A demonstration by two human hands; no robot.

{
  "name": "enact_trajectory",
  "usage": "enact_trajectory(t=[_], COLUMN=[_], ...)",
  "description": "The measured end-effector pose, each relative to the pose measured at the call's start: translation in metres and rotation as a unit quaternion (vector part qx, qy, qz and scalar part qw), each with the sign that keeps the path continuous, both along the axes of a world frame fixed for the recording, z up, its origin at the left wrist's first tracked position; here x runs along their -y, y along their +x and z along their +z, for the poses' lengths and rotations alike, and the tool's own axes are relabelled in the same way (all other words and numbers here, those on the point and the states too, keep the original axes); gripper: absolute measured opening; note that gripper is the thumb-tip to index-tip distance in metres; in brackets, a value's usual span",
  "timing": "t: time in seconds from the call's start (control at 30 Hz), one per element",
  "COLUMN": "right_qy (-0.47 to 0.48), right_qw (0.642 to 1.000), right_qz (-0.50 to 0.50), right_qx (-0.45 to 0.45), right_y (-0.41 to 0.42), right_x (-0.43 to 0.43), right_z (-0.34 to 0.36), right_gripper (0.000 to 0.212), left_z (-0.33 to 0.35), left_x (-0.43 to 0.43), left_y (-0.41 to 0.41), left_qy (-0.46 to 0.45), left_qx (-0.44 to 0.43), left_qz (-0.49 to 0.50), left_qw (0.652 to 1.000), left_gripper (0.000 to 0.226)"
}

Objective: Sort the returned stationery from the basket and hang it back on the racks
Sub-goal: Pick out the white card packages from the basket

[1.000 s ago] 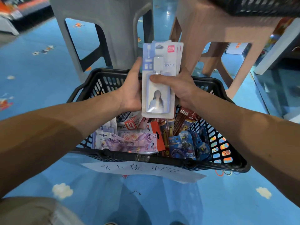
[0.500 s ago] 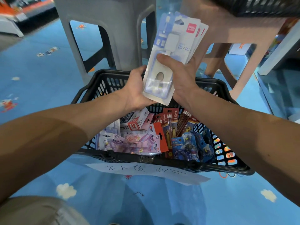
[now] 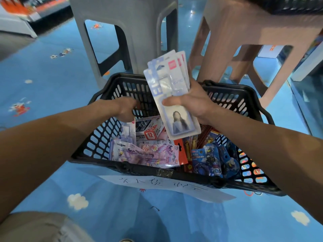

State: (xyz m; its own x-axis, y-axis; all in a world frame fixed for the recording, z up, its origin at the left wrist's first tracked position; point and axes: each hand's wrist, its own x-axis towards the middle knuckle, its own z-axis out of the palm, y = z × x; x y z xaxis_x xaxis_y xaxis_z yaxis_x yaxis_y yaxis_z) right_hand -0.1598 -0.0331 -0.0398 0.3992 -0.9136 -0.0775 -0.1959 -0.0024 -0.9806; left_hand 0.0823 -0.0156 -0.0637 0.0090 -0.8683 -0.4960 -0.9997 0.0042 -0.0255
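Observation:
A black plastic basket (image 3: 104,137) stands on the blue floor, holding several stationery packs: purple pen packs (image 3: 148,154), a red "12" box (image 3: 150,135), red pencil packs (image 3: 190,147), blue blister packs (image 3: 213,158). My right hand (image 3: 194,102) grips a fanned stack of pale blue ID-card holder packs (image 3: 173,95) above the basket's middle. My left hand (image 3: 125,109) reaches down into the basket's back left part, fingers pointing down at another pale blue pack (image 3: 128,130); whether it holds that pack is hidden.
A grey plastic stool (image 3: 125,32) and a brown plastic stool (image 3: 244,28) stand right behind the basket. A white handwritten paper label (image 3: 166,186) hangs off the basket's near rim. Shelving bases (image 3: 305,67) run along the right edge.
My left hand has let go of the card holder stack and dropped into the basket. My right hand alone keeps the stack, which has tilted left and come lower.

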Motion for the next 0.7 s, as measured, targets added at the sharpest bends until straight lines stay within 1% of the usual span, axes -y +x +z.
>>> enact_trajectory(t=[0.03, 0.07, 0.13, 0.17, 0.27, 0.33, 0.37, 0.43, 0.5, 0.53, 0.6, 0.67, 0.7], right_qy=[0.005, 0.01, 0.015, 0.017, 0.022, 0.024, 0.024, 0.021, 0.02, 0.021, 0.023, 0.028, 0.036], right_qw=[1.0, 1.0, 1.0, 0.999, 0.999, 0.999, 1.0, 1.0, 1.0, 1.0, 1.0, 0.999, 0.999], right_qz=[0.008, 0.012, 0.025, 0.026, 0.021, 0.019, 0.014, 0.001, -0.007, -0.011, -0.019, -0.023, -0.024], right_qx=[-0.006, -0.01, -0.012, -0.011, -0.009, -0.014, -0.015, -0.012, -0.01, -0.01, -0.006, 0.011, 0.018], right_y=[0.0, 0.001, 0.0, -0.001, -0.007, -0.012, -0.014, -0.019, -0.023, -0.025, -0.029, -0.03, -0.031], right_x=[-0.001, 0.0, -0.001, 0.0, 0.003, 0.005, 0.007, 0.008, 0.009, 0.009, 0.008, 0.007, 0.006], right_z=[-0.001, -0.003, -0.003, -0.004, -0.007, -0.009, -0.01, -0.012, -0.014, -0.015, -0.016, -0.014, -0.014], right_gripper=[0.053, 0.054, 0.049, 0.046, 0.044, 0.049, 0.051, 0.053, 0.055, 0.057, 0.059, 0.056, 0.055], left_z=[-0.009, -0.014, -0.02, -0.018, -0.004, 0.004, 0.006, 0.008, 0.015, 0.02, 0.029, 0.034, 0.035], left_x=[-0.001, -0.004, -0.008, -0.008, -0.004, 0.001, 0.003, 0.002, 0.0, -0.002, 0.0, 0.003, 0.006], left_y=[0.004, 0.006, 0.008, 0.007, 0.004, -0.001, -0.004, -0.013, -0.025, -0.032, -0.047, -0.056, -0.059], left_qy=[0.035, 0.057, 0.05, 0.037, 0.025, 0.01, -0.015, -0.112, -0.209, -0.239, -0.268, -0.29, -0.302], left_qx=[0.032, 0.053, 0.066, 0.054, -0.031, -0.13, -0.19, -0.299, -0.386, -0.419, -0.471, -0.502, -0.511], left_qz=[-0.02, -0.044, -0.095, -0.115, -0.123, -0.09, -0.068, -0.011, 0.061, 0.087, 0.122, 0.139, 0.146], left_qw=[0.999, 0.996, 0.992, 0.991, 0.992, 0.987, 0.979, 0.948, 0.896, 0.872, 0.832, 0.803, 0.791], left_gripper=[0.059, 0.055, 0.037, 0.032, 0.032, 0.02, 0.017, 0.022, 0.025, 0.024, 0.026, 0.03, 0.028])
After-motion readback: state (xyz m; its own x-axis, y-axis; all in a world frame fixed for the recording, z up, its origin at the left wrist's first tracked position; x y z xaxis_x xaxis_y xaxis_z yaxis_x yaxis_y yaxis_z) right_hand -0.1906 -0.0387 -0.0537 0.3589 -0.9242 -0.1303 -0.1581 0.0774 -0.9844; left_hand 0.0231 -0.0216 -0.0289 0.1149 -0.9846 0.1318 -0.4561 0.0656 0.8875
